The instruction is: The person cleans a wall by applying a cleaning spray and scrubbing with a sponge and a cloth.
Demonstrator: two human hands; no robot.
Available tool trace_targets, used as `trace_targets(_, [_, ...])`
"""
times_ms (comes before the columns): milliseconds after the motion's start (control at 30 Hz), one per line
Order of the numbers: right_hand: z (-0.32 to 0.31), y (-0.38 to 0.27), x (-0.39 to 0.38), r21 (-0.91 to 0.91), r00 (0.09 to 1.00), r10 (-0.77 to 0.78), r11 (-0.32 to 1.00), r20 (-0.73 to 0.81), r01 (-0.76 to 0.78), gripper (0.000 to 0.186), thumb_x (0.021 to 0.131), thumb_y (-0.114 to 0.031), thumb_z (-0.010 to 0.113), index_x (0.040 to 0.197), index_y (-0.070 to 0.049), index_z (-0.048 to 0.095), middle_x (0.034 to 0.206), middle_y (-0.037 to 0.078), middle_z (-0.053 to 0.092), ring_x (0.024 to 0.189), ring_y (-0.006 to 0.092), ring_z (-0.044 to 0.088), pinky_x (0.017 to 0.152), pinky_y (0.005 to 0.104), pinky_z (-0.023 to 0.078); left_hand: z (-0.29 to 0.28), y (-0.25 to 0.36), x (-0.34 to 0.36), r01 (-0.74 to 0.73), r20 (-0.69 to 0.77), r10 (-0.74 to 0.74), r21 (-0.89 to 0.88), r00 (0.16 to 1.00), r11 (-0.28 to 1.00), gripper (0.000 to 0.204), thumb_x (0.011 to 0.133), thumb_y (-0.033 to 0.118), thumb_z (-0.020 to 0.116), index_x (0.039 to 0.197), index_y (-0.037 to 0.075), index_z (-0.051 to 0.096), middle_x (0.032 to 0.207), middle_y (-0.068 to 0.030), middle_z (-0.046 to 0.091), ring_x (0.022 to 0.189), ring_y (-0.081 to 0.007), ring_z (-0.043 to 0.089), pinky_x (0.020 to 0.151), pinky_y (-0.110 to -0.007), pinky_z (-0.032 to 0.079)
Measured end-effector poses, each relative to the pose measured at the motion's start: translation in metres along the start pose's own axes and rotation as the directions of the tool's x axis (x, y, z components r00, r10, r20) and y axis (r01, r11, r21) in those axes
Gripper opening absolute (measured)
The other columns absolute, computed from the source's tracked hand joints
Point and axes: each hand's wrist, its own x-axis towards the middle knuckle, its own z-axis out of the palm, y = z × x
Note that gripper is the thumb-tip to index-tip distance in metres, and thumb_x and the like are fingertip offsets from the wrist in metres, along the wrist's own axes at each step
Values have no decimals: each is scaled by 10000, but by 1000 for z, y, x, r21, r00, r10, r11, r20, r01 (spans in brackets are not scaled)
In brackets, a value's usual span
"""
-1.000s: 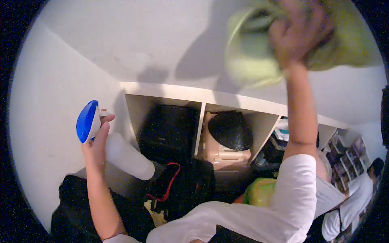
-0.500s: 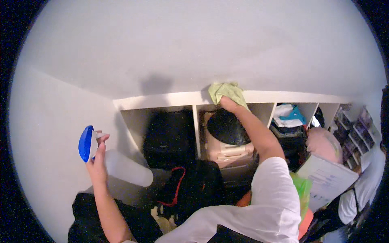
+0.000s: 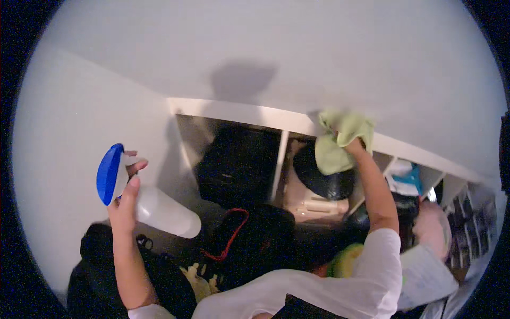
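Fingers of the left hand [image 3: 126,202] curl around the neck of a blue-topped white spray bottle [image 3: 167,213], its body slanting down to their right; those of the right hand [image 3: 356,147], partly hidden, hold a green cloth [image 3: 330,155] bunched around them, near the white shelf [image 3: 212,109].

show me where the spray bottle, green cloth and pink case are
Spray bottle [image 3: 168,213], head view: its white body.
Green cloth [image 3: 332,158], head view: its lower part.
Pink case [image 3: 321,206], head view: its handle.

Dim and grainy, with a soft shadow [image 3: 241,80] on the pale wall [image 3: 372,48], the shelf edge [image 3: 207,109] bowed, the green cloth [image 3: 332,154] partly blurred
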Motion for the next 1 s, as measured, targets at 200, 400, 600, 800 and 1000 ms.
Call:
trace_targets(200, [102,-49,58,-307,990,69,951,123,-29,399,846,-317,468,1140,-51,516,1219,183,471,1172,324,395,1022,371,256,-8,-4,4,85,-59,-80,80,995,993,540,762,186,607,1235,12,412,1163,-121,492,1001,-230,560,854,-369,412])
trace_targets(400, [212,-140,126,-169,931,-257,937,260,306,399,786,-272,490,1127,-69,532,1201,187,488,1154,331,422,1000,397,288,-7,-31,6,44,-104,-38,55,994,998,570,748,164,613,1249,6,392,1173,-137,483,1000,-254,556,852,-371,414])
trace_targets(600, [271,-262,151,227,935,-346,907,-76,354,461,750,-363,513,1128,-101,534,1164,191,510,1111,347,454,973,424,327,-10,-46,4,37,-34,-35,82,999,996,609,776,212,631,1274,-3,354,1187,-142,466,1000,-265,547,861,-384,419])
trace_targets(800, [344,-330,199,319,988,-132,942,82,100,545,778,-424,494,1212,-94,488,1276,164,441,1192,314,400,1003,400,307,12,-59,-5,61,72,-54,-97,996,993,617,754,57,636,1286,-2,328,1212,-130,438,1040,-287,535,857,-381,425])
trace_targets(1000, [396,-279,197,264,891,-399,903,217,340,338,746,-272,522,978,-34,587,1078,167,569,1051,319,507,928,363,380,13,-67,-3,86,75,-77,-127,994,988,540,757,39,626,1238,-15,386,1139,-117,524,1006,-222,564,834,-336,433])
